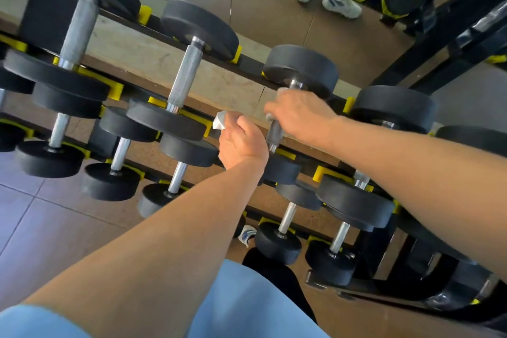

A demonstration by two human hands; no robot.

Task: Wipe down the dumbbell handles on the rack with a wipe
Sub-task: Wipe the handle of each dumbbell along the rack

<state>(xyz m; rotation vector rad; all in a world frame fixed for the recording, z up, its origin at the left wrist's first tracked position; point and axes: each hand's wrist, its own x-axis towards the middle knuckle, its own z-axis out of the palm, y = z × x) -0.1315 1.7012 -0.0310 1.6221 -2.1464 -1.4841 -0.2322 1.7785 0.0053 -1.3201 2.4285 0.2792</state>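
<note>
Gripping the knurled steel handle [275, 132] on the top rack [252, 64], your right hand [297, 115] has a wipe [282, 90] under its fingers; your left hand [241, 143] pinches a crumpled white wipe [219, 121] just beside it.

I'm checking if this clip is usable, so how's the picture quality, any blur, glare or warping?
Head view: wide-angle warping bends the rack rail and tilts the scene; the right hand on the dumbbell handle is slightly motion-blurred; the left hand holding the wipe is sharper; soft glare on the floor tiles at lower left; corners are soft.
</note>
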